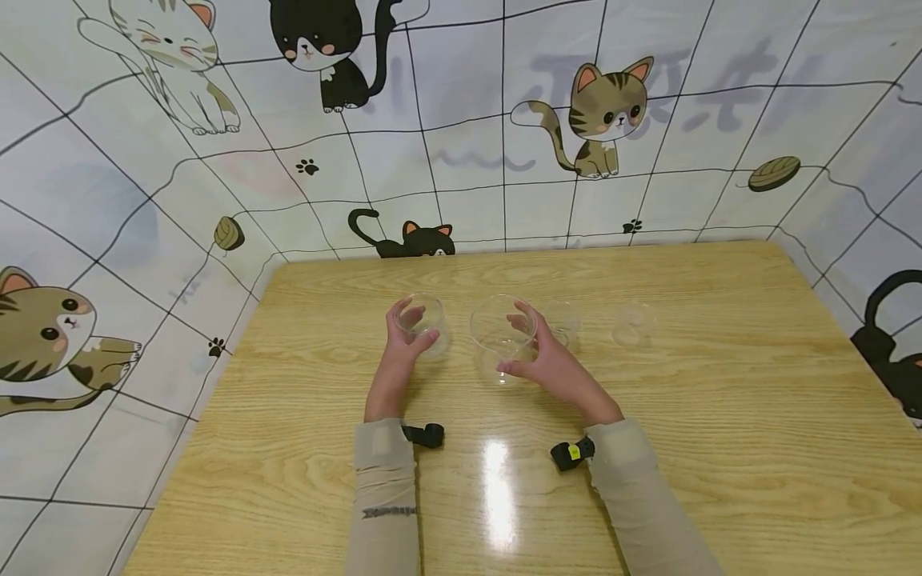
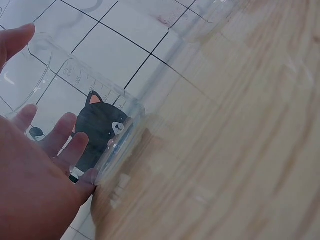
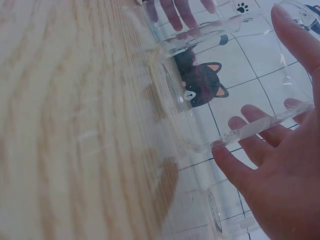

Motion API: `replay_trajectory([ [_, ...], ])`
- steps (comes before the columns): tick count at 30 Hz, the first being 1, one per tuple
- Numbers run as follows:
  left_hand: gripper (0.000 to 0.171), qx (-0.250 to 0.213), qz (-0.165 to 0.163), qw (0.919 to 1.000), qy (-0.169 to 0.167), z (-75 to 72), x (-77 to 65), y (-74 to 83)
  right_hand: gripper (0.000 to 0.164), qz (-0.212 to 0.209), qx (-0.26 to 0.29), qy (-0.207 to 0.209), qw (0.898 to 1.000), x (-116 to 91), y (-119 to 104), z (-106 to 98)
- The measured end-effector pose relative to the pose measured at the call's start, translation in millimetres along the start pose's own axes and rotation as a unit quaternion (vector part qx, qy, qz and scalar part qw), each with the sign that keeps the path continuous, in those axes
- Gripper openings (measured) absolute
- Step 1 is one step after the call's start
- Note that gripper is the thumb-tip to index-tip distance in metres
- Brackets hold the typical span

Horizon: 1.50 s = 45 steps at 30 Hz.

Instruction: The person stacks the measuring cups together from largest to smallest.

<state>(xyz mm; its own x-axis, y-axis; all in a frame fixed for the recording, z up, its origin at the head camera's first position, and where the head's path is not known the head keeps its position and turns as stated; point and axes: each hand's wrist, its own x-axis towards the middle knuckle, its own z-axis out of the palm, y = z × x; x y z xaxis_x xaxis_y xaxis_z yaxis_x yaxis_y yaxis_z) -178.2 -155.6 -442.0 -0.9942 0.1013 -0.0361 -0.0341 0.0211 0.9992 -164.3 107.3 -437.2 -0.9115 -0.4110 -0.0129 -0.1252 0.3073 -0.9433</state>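
My left hand [image 1: 406, 332] grips a clear beaker [image 1: 425, 308] from its left side, thumb in front and fingers behind. Printed measuring marks run along the beaker wall [image 2: 95, 82] in the left wrist view, and its base is right at the tabletop. To its right, my right hand [image 1: 545, 356] holds a larger, wide-mouthed clear beaker [image 1: 497, 324] from the right. Its thumb lies near the rim and its fingers spread along the wall in the right wrist view. Both beakers look upright, a short gap apart, and the cat wall shows through them.
Just right of my right hand stands a smaller clear vessel [image 1: 569, 320], partly behind the fingers. Another small clear vessel [image 1: 634, 322] is farther right on the wooden table [image 1: 720, 400]. Behind the table's far edge rises a cat-printed wall covering [image 1: 468, 200].
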Motion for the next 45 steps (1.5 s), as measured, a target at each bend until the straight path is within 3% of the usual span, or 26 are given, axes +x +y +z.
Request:
replay_trajectory([
  [9, 0.074, 0.012, 0.002, 0.9999, 0.001, 1.3, -2.4, 0.7, 0.093, 0.007, -0.004, -0.010, 1.000, -9.1, -23.5, -2.7],
  [29, 0.076, 0.039, 0.013, 0.9989, -0.022, 0.1, -0.3, -2.5, 0.092, 0.006, -0.001, -0.010, 1.000, -8.8, -23.1, -2.8],
  [36, 0.074, 0.054, -0.004, 0.9981, -0.029, -0.2, -0.6, -2.4, 0.093, 0.008, -0.003, -0.013, 1.000, -8.8, -22.9, -3.1],
  [45, 0.072, 0.049, 0.000, 0.9984, -0.030, 0.5, -0.2, -2.1, 0.091, 0.007, 0.007, -0.016, 1.000, -7.8, -19.3, -3.2],
])
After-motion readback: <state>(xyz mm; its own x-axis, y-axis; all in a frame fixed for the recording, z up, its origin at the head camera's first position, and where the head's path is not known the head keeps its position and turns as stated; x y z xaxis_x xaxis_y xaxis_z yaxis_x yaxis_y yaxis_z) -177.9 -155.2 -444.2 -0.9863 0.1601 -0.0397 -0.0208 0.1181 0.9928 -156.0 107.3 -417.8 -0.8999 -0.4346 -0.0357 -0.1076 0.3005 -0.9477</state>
